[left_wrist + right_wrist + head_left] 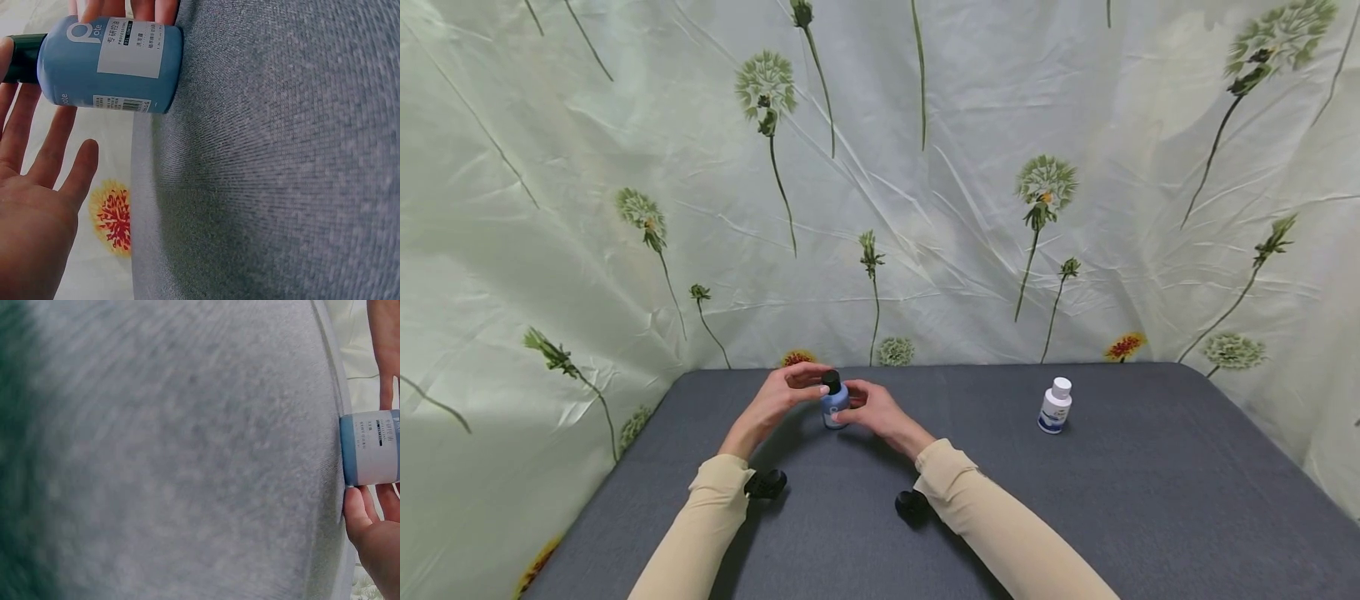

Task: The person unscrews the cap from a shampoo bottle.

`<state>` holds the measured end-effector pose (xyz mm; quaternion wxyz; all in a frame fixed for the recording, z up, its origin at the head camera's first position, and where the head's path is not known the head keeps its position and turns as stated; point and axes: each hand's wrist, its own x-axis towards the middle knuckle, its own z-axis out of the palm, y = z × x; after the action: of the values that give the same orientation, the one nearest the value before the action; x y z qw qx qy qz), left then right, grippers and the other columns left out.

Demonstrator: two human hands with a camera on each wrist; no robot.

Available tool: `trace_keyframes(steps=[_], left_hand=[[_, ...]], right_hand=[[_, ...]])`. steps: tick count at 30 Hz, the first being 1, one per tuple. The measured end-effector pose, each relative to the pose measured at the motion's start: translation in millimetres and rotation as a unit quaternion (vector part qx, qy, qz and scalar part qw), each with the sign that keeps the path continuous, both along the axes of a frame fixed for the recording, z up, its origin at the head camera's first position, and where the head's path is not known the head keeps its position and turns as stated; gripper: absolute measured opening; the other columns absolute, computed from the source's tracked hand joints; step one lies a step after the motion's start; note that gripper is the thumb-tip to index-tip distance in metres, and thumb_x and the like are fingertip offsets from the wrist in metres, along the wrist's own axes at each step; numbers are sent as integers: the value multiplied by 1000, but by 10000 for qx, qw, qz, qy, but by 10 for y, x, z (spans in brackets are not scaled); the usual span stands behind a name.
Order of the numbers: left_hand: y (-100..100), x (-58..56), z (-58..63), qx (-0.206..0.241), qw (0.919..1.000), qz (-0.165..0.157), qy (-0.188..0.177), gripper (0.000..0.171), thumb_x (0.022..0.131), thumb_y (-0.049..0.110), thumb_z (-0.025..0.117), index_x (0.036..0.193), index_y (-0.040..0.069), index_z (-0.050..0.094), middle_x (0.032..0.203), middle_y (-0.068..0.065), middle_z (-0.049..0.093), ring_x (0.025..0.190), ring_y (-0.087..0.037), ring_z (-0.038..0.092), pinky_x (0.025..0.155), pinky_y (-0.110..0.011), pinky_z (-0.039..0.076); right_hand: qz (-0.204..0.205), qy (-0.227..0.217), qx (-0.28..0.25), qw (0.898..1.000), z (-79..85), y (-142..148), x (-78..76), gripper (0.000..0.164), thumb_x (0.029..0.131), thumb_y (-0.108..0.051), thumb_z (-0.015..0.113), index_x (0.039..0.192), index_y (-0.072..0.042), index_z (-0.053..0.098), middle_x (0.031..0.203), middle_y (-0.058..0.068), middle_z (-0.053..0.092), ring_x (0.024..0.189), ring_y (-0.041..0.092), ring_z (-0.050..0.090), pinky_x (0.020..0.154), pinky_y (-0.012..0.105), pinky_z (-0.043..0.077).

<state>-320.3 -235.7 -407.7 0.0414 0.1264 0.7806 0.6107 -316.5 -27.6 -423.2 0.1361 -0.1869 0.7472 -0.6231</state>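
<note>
A small blue bottle (835,400) with a white label and a black cap (831,380) stands upright on the table, between the two hands. From its right side the right hand (880,412) grips the body, thumb at the front and fingers round the far side. The left hand (784,395) is at the cap, thumb against its near side and the index finger behind. In the left wrist view the bottle (75,78) shows its printed label, and the lower fingers of the left hand spread loosely. The right wrist view shows the bottle's lower body (375,450) with right-hand fingers at its side.
To the right on the grey cloth-covered table (1120,500) stands a white bottle (1055,407) with a white cap and blue on its label. Behind the table's far edge hangs a pale curtain (940,208) printed with dandelions.
</note>
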Motion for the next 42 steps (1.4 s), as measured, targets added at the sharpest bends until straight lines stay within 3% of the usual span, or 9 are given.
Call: trace_keyframes(steps=[9, 22, 33, 42], left_hand=[[33, -22, -14, 250, 9996, -141, 2, 49, 89, 20, 75, 132, 3, 60, 126, -11, 64, 120, -25, 57, 104, -49, 37], [46, -31, -31, 212, 9998, 37, -7, 42, 89, 18, 75, 127, 3, 63, 122, -12, 66, 113, -21, 61, 99, -41, 42], [82, -36, -29, 280, 9996, 50, 76, 41, 87, 19, 77, 123, 4, 65, 117, -11, 68, 112, -24, 61, 102, -48, 37], [106, -33, -27, 329, 9994, 65, 124, 40, 87, 18, 77, 122, 3, 65, 116, -11, 68, 110, -23, 62, 100, -45, 39]], right_hand=[[-32, -461, -193, 9987, -28, -6, -56, 58, 86, -9, 74, 139, 1, 51, 131, 15, 59, 121, 30, 55, 98, 44, 45], [108, -413, -94, 9990, -26, 15, -86, 55, 87, -11, 75, 136, 1, 55, 127, 14, 62, 120, 29, 57, 97, 42, 46], [337, -240, -95, 9991, -40, 64, -91, 53, 89, -11, 73, 137, 1, 54, 129, 14, 61, 123, 30, 55, 98, 41, 46], [360, -203, -61, 9991, -24, 70, -65, 53, 91, -12, 72, 137, 3, 51, 129, 15, 60, 122, 31, 55, 97, 43, 46]])
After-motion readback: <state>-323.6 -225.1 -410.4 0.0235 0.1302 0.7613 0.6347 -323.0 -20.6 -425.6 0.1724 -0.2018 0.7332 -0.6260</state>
